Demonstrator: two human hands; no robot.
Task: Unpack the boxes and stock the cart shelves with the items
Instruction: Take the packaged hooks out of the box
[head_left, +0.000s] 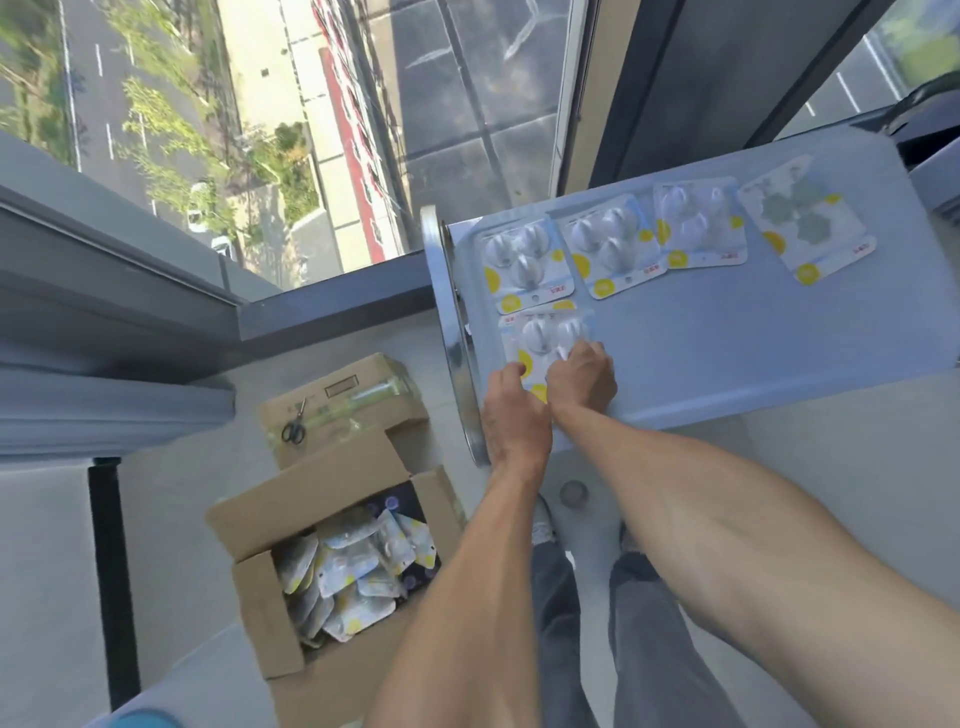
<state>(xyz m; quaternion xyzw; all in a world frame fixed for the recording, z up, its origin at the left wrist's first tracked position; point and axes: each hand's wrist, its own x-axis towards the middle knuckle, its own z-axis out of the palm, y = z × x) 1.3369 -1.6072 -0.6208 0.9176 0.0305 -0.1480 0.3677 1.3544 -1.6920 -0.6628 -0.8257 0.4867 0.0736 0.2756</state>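
Beside the cart (727, 364) handle (457, 364), both hands, left (511, 410) and right (582, 376), pinch a blister pack (545, 338) onto the shelf; light, stiff, probably slick, so best gripped by its card edges.

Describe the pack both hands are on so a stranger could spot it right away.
Start at the pale cart shelf by the window. Four blister packs line its far edge; the pack sits alone nearer, by the chrome handle. Only it lies under the left hand and right hand.
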